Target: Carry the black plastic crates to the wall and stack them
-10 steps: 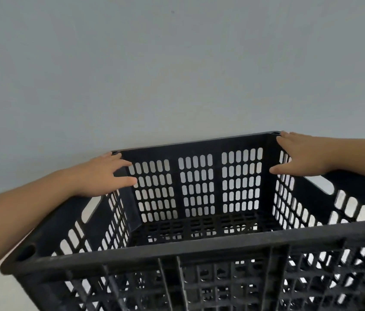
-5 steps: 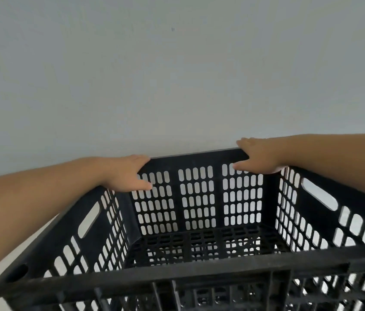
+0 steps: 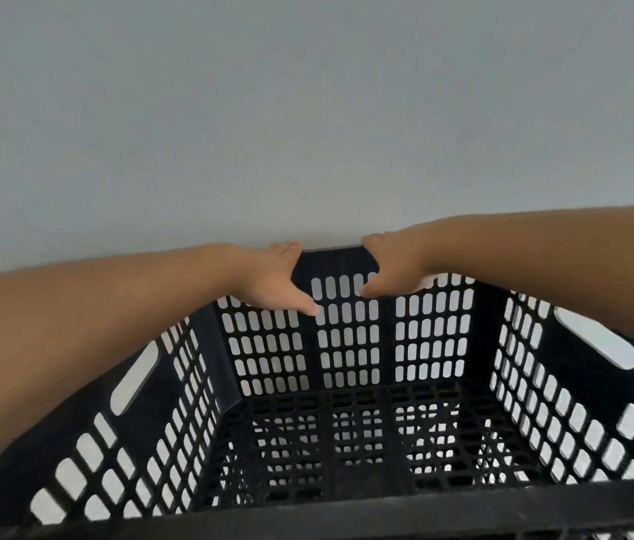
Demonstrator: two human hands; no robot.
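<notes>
An open-topped black plastic crate (image 3: 350, 344) with slotted walls fills the lower half of the view, its far wall close to the pale wall (image 3: 307, 111). My left hand (image 3: 276, 278) grips the far rim left of centre, thumb inside on the slots, fingers over the outer side. My right hand (image 3: 389, 263) grips the same rim just to the right, thumb inside too. A short stretch of rim shows between the two hands. Through the slotted floor I see more black lattice below, possibly another crate.
The plain grey-white wall takes up the whole upper half, directly behind the crate. Oval handle cut-outs (image 3: 134, 378) open in the left and right side walls. The crate's near rim (image 3: 346, 516) runs along the bottom edge of the view.
Both hands have slid inward along the crate's rim from the far corners to the middle of the far wall. The crate now sits lower and closer in view.
</notes>
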